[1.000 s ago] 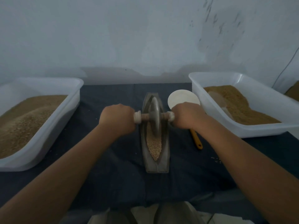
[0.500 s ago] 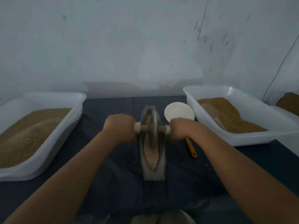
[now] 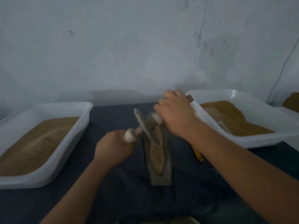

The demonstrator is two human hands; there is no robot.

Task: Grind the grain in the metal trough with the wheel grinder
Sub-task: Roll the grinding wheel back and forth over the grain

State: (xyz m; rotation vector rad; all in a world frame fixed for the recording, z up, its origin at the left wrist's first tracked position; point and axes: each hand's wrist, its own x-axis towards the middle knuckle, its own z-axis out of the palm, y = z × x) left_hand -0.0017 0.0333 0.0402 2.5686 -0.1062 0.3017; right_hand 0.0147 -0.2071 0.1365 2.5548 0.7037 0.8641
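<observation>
Centre frame, the trough (image 3: 166,173) lies lengthwise on a dark cloth (image 3: 113,199), with grain (image 3: 157,151) heaped along its groove. The grinder (image 3: 144,125) is tilted, and its wheel's lower edge sits in the trough's far half, at the grain. The left hand (image 3: 113,149) is clamped round the lower handle, left of the trough. The right hand (image 3: 176,113) is wrapped round the raised handle, up and right. A tub (image 3: 68,152) of grain sits at left and another tub (image 3: 258,141) at right. A yellow handle (image 3: 198,155) pokes out under the right forearm.
</observation>
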